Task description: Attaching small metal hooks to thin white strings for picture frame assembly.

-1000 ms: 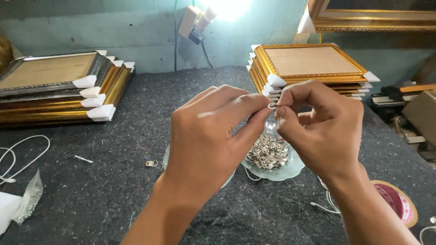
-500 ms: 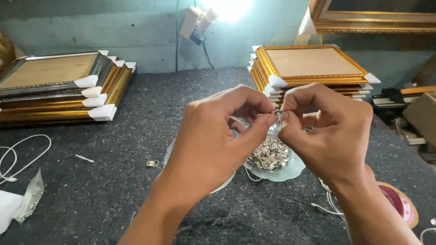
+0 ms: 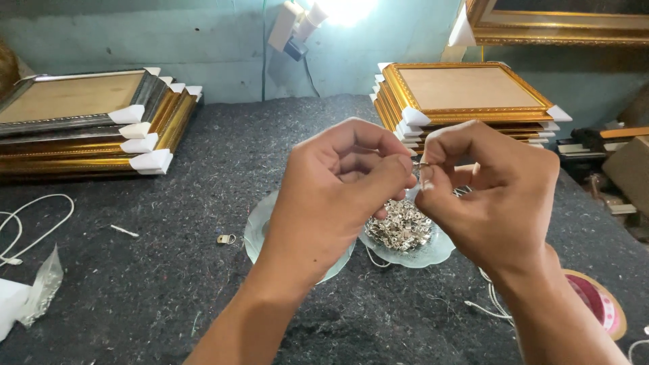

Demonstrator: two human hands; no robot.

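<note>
My left hand [image 3: 334, 192] and my right hand [image 3: 490, 192] meet in front of me, fingertips pinched together on a small silver metal hanger ring [image 3: 421, 166]. Below them a clear glass dish [image 3: 433, 251] holds a heap of several small silver hanger fittings [image 3: 400, 228]. A second clear dish [image 3: 255, 230] lies to the left, partly hidden under my left hand. One loose metal fitting [image 3: 226, 238] lies on the dark grey felt table [image 3: 169, 284].
A stack of gold picture frames [image 3: 466, 101] with white corner protectors stands at the back right, another stack [image 3: 88, 125] at the back left. White cord [image 3: 30, 223] and a plastic bag [image 3: 37, 290] lie at left. A tape roll [image 3: 598, 304] sits at right. A lamp [image 3: 297, 23] hangs behind.
Both hands have stayed together over the dish, fingers shifting slightly as they work the small ring; my left hand's fingers curled in more tightly.
</note>
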